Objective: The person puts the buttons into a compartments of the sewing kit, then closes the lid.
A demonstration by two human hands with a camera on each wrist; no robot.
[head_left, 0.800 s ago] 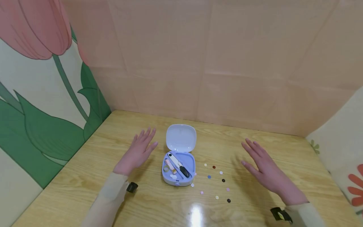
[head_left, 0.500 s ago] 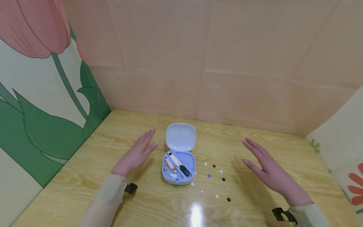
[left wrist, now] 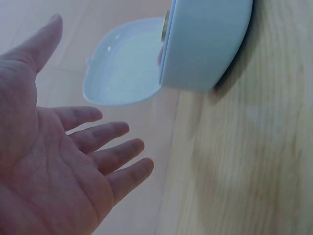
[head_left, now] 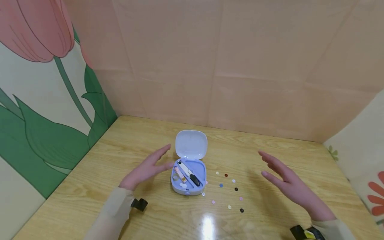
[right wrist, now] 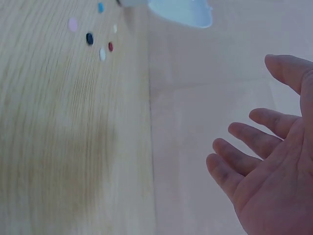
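A small lavender sewing box stands on the table with its lid swung up at the back. In its tray lie a white tool with a black handle, a pink piece with a gold end, a round ring and a white piece. My left hand hovers just left of the box, palm turned inward, fingers extended, holding nothing. My right hand is raised over the right side of the table, palm inward, fingers extended, also holding nothing.
Several small buttons lie scattered right of the box, among them a blue one, a dark red one and a black one. A pink cloth wall closes off the table's back edge; a tulip-printed panel borders the left.
My left hand has turned and shifted slightly right, its thumb closer to the box. My right hand has turned inward and moved a little to the right. Box and buttons stay put.
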